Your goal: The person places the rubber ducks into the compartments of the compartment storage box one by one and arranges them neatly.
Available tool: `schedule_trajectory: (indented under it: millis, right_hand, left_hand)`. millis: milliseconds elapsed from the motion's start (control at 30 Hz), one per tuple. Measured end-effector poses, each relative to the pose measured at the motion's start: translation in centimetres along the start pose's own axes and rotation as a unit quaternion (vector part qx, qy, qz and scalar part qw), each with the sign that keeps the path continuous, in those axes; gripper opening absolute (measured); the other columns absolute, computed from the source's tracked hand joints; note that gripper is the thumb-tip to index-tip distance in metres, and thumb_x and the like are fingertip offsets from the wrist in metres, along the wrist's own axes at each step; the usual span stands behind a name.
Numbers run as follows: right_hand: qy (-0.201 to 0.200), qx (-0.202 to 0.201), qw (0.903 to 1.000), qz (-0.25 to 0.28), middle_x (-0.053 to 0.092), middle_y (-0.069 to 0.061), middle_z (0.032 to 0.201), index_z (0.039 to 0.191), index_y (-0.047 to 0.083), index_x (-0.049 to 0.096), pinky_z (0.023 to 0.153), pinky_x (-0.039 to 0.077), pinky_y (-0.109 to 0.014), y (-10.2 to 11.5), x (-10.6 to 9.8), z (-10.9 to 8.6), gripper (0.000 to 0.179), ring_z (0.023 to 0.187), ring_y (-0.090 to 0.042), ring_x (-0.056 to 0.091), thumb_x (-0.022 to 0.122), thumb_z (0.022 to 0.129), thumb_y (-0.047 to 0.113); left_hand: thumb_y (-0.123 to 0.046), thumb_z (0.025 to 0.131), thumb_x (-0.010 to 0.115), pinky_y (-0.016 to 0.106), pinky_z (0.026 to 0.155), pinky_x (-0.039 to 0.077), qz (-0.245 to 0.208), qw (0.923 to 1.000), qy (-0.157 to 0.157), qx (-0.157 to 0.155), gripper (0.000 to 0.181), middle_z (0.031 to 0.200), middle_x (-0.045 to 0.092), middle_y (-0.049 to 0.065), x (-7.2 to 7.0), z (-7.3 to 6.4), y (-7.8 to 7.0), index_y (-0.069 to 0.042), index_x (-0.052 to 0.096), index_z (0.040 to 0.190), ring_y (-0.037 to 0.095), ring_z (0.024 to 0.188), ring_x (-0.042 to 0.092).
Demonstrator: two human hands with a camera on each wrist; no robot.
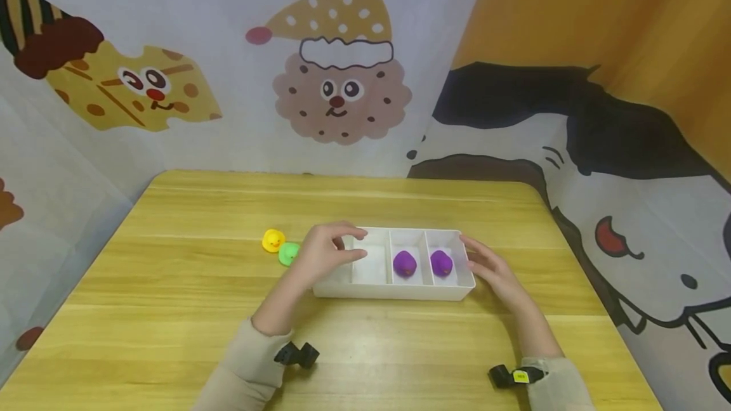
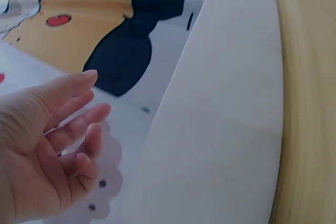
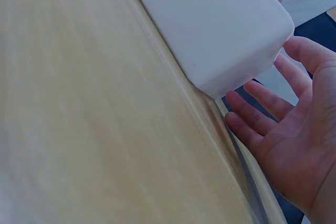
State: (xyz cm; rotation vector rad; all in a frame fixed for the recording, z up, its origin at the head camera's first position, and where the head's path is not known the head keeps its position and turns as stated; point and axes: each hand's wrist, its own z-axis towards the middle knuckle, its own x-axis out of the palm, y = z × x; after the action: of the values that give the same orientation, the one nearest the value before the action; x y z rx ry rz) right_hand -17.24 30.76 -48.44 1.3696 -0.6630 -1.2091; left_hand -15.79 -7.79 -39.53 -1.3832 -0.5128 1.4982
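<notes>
A white divided box (image 1: 388,292) rests on the table. In its two right-hand compartments sit a purple rubber duck (image 1: 405,264) and another purple rubber duck (image 1: 441,263), one in each. Over the box's left part hovers my left hand (image 1: 328,249), fingers loosely bent and thumb apart, with nothing between them; it hides part of the leftmost compartment. My right hand (image 1: 493,273) is at the box's right end, and in the right wrist view its relaxed fingers (image 3: 252,111) touch or nearly touch the end wall.
A yellow rubber duck (image 1: 273,240) and a green rubber duck (image 1: 289,253) stand on the wooden table (image 1: 171,297) left of the box, the green one partly behind my left hand. A printed cloth (image 1: 342,157) hangs behind the table's far edge.
</notes>
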Motion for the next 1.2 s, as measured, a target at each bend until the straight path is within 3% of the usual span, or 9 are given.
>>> schedule_trajectory:
  millis: [233, 533, 767, 1200]
  right_hand:
    - [0.002, -0.006, 1.0, -0.006, 0.034, -0.031, 0.143, 0.145, -0.001, 0.034, 0.094, 0.041, -0.021, 0.1, -0.1, -0.1, 0.049, 0.117, -0.007, 0.051, 0.049, 0.098, 0.002]
    - [0.001, 0.007, 1.0, -0.001, 0.034, -0.032, 0.143, 0.145, -0.002, 0.034, 0.094, 0.041, -0.021, 0.3, 0.0, -0.2, 0.05, 0.116, -0.006, 0.05, 0.05, 0.098, 0.003]
    - [0.0, 0.001, 1.0, 0.0, 0.034, -0.033, 0.142, 0.144, -0.004, 0.033, 0.093, 0.041, -0.021, 0.0, -0.1, -0.2, 0.049, 0.116, -0.005, 0.051, 0.049, 0.098, 0.001]
    - [0.006, -0.005, 0.9999, 0.008, 0.031, -0.031, 0.145, 0.145, -0.002, 0.034, 0.094, 0.041, -0.021, -0.2, 0.0, 0.0, 0.049, 0.117, -0.006, 0.05, 0.048, 0.098, 0.001]
  left_hand:
    - [-0.013, 0.079, 0.08, 0.027, 0.051, 0.045, -0.004, 0.9994, -0.032, -0.014, 0.026, 0.103, 0.069, 0.002, -2.4, -1.3, 1.5, -0.01, 0.074, 0.104, 0.019, 0.064, 0.052]
    - [-0.016, 0.081, 0.079, 0.025, 0.047, 0.042, -0.013, 0.9953, -0.07, -0.065, 0.028, 0.11, 0.067, -0.001, -5.2, -2.8, 3.6, -0.013, 0.073, 0.108, 0.022, 0.073, 0.054]
    - [-0.015, 0.081, 0.079, 0.025, 0.049, 0.042, 0.012, 0.9913, -0.108, -0.074, 0.029, 0.105, 0.069, 0.002, -7.1, -3.3, 4.7, -0.01, 0.072, 0.108, 0.022, 0.073, 0.053]
    - [-0.017, 0.084, 0.076, 0.026, 0.046, 0.041, 0.041, 0.9848, -0.122, -0.116, 0.032, 0.109, 0.067, 0.009, -9.1, -4.0, 7.8, -0.009, 0.069, 0.115, 0.023, 0.069, 0.051]
